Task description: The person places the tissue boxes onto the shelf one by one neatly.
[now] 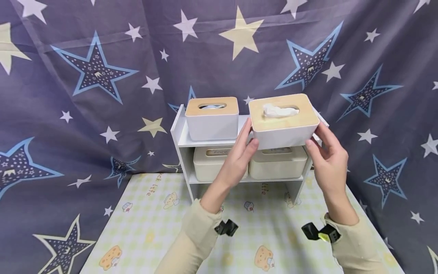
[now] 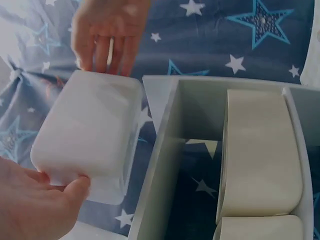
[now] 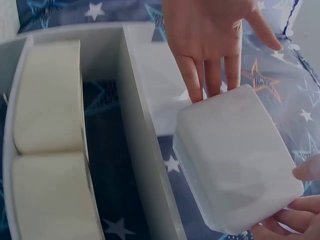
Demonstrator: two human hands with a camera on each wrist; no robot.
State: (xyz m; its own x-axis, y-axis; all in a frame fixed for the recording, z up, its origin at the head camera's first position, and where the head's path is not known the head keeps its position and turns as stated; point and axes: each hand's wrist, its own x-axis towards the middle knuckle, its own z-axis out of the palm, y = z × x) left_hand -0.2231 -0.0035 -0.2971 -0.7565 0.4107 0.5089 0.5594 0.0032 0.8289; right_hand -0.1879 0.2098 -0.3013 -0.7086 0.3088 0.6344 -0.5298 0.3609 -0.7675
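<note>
Both hands hold a white tissue box (image 1: 285, 137) with a wooden lid, a tissue poking from its slot. It is tilted, in front of the upper right of a white shelf (image 1: 215, 143). My left hand (image 1: 236, 160) grips its left end, thumb at the front corner. My right hand (image 1: 330, 163) grips the right end, thumb at the front. Both wrist views show the box's pale underside (image 2: 95, 125) between the hands. A similar wood-lidded box (image 1: 212, 127) stands on the upper tier's left.
Two cream tissue boxes, a left one (image 1: 205, 167) and a right one (image 1: 278, 167), sit side by side on the lower tier. The shelf stands on a checked tablecloth (image 1: 150, 228). A starry curtain (image 1: 205, 57) hangs close behind and at both sides.
</note>
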